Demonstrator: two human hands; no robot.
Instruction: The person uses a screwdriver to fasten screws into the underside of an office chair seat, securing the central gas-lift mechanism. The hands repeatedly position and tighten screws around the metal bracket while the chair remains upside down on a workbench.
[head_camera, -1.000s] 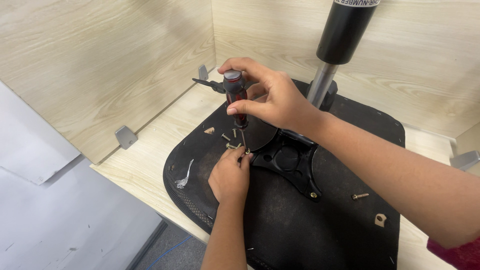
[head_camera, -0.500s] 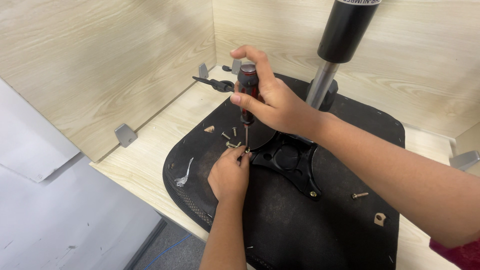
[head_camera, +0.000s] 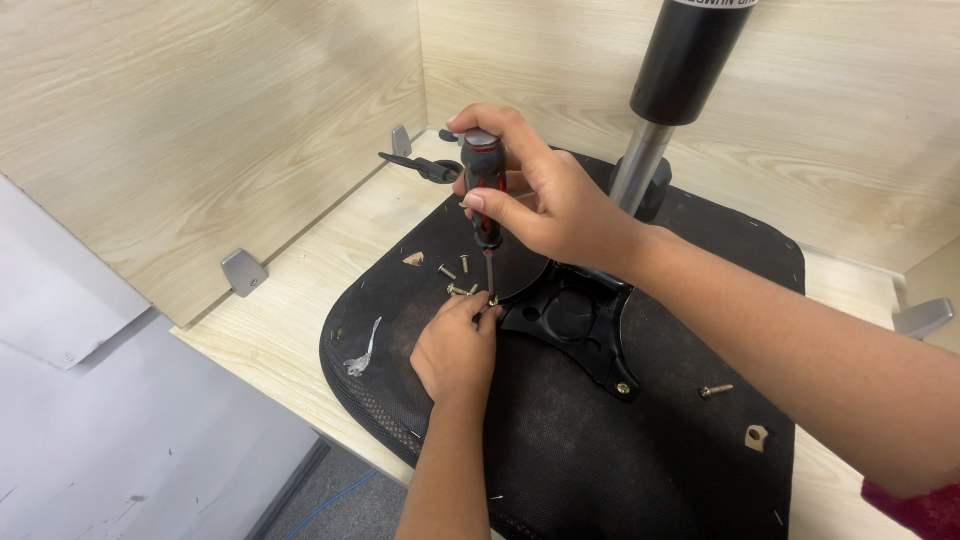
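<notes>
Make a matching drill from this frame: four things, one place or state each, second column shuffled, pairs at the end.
Things:
1. screwdriver
2. left hand
3. loose screw
4. gas cylinder

Places or states:
A. standing up from the black bracket
B. lying alone on the seat underside, right of the bracket
C. gripped upright in the right hand
D. fingertips at the screwdriver's tip

Pairs: 1-C, 2-D, 3-B, 4-A

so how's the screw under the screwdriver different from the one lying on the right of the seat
The screw under the screwdriver stands at the bracket's corner, pinched by the left hand with the screwdriver tip on it; the loose screw lies flat on the seat, touched by nothing. The first is mostly hidden by fingers; the loose one shows whole. Both look like small metal screws.
</notes>
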